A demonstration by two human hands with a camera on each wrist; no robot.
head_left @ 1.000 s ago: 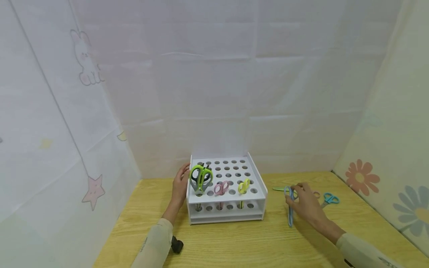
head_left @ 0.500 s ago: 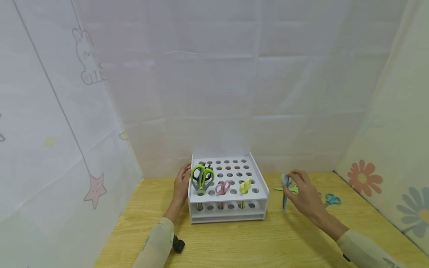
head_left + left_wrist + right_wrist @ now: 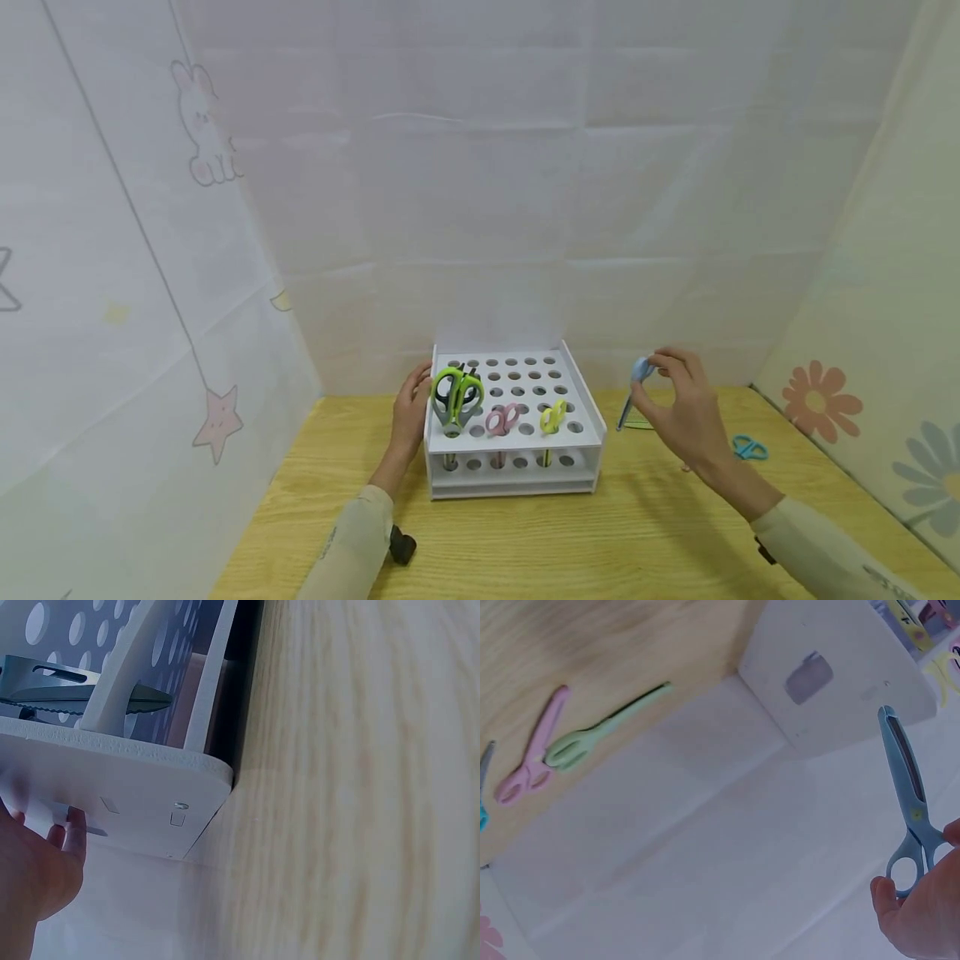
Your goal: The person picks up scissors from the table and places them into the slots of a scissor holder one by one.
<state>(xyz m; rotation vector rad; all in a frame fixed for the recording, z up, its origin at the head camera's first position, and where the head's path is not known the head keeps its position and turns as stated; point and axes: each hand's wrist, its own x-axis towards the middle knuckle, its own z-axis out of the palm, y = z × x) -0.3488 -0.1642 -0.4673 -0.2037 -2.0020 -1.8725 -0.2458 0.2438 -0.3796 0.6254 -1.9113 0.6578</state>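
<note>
A white rack with rows of round holes stands on the table. Along its left side rests my left hand, its fingertips at a slot in the side panel in the left wrist view. In the front row of holes stand green-and-grey scissors, pink scissors and yellow scissors; something with black handles shows behind the green pair. To the right of the rack, my right hand pinches light blue scissors by the handle loops, blades pointing down and left, raised above the table.
Turquoise scissors lie on the wooden table at the right. Light green scissors and another pink pair lie close together, mostly behind my right hand in the head view. A white sheet hangs behind the rack.
My right hand has lifted the light blue scissors up and slightly left, and their blades have tilted. My left hand stays at the rack's side. The head view has shifted slightly.
</note>
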